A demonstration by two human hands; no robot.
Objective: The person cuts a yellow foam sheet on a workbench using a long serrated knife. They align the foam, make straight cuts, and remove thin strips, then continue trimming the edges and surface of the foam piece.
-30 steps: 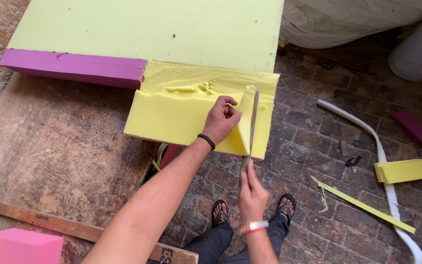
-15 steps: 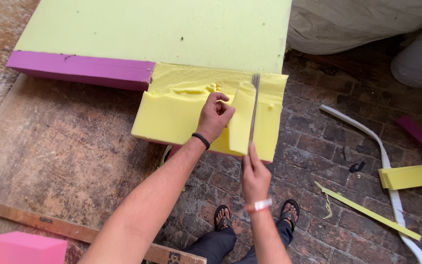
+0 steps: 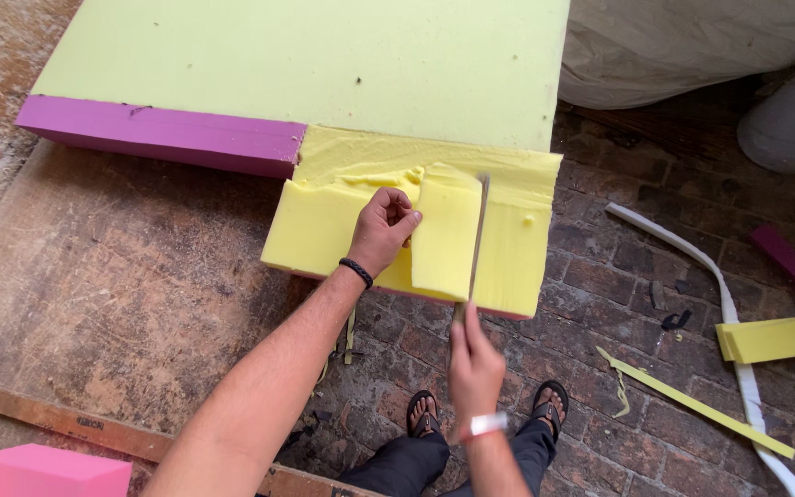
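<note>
Left hand: fingers clenched on the raised flap of the yellow foam block, which lies on the brick floor against the pale green slab. Right hand: fingers grasping the knife, blade upright in the foam just beside the flap.

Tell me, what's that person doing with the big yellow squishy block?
A person is cutting yellow foam with a long knife. The right hand grips the knife handle, with the blade standing in a slit in the foam. The left hand holds a partly cut flap of foam beside the blade. The foam sticks out from under a pale green slab with a purple edge. Yellow offcuts lie on the brick floor.
</note>
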